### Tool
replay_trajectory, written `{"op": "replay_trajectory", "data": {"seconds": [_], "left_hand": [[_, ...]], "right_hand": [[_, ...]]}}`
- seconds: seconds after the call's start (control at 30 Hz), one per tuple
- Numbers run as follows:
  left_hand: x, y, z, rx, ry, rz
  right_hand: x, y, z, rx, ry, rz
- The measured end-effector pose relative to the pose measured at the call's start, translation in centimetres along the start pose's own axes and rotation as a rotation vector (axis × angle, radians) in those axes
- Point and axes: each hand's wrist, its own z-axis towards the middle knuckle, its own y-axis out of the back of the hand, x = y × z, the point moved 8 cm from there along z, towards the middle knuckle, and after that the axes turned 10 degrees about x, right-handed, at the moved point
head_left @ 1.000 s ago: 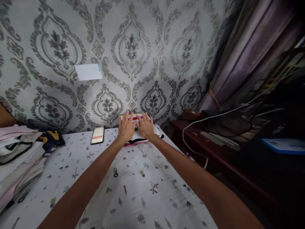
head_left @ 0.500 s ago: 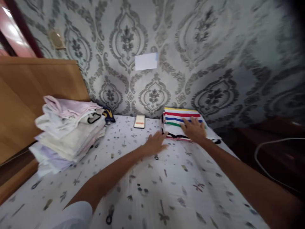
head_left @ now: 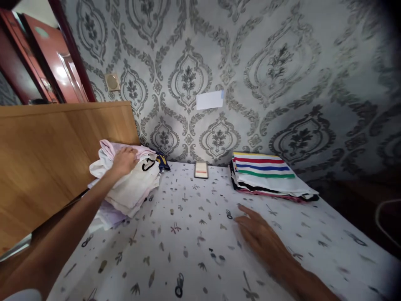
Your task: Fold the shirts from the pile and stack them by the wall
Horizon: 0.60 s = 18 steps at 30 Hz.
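Observation:
My left hand (head_left: 125, 160) rests on the pink garment (head_left: 110, 149) at the top of a loose pile of clothes at the left. Its fingers lie over the cloth, slightly apart. Under the pink piece are white and cream garments (head_left: 134, 188) and a lilac one (head_left: 111, 212). My right hand (head_left: 257, 230) is low over the printed bed sheet with fingers spread, holding nothing. Beyond it at the right lies a neat folded stack, topped by a white garment with yellow, red, blue and green stripes (head_left: 263, 165); neither hand touches it.
A small dark-edged card or box (head_left: 201, 170) lies near the wall between the two piles. A wooden headboard (head_left: 69, 146) borders the bed at the left. White paper (head_left: 209, 100) is fixed to the patterned wall. A pale cable (head_left: 380, 217) hangs at the right.
My left hand has moved from beside the striped stack onto the loose pile at the left. The right hand has left the striped garment and drawn back toward me. The view has shifted.

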Motion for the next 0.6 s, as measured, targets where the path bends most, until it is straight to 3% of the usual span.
{"op": "replay_trajectory", "data": {"seconds": [0.1,0.17,0.27,0.37,0.43,0.5,0.6], "left_hand": [[3.8,-0.2,0.8,0.105,0.045,-0.080],[5.4,-0.3,1.0,0.114,0.094,-0.218],[6.7,0.3,1.2,0.098,0.183,-0.349],[7.1,2.5,1.9,0.033,0.249,-0.384],[6.7,4.8,2.5,-0.059,0.284,-0.396],[4.9,7.6,2.8,-0.182,0.242,-0.448],[-1.7,11.2,1.9,-0.291,-0.103,-0.744]], "right_hand": [[1.8,-1.2,-2.0,0.040,-0.012,0.085],[2.5,-1.5,-2.9,0.058,-0.030,0.121],[3.0,-1.3,-3.6,0.069,-0.061,0.170],[3.1,-1.0,-3.8,0.077,-0.089,0.215],[3.2,-0.8,-3.7,0.081,-0.109,0.244],[3.9,-0.5,-3.3,0.076,-0.124,0.273],[7.3,1.1,-1.9,0.030,-0.106,0.343]]}}
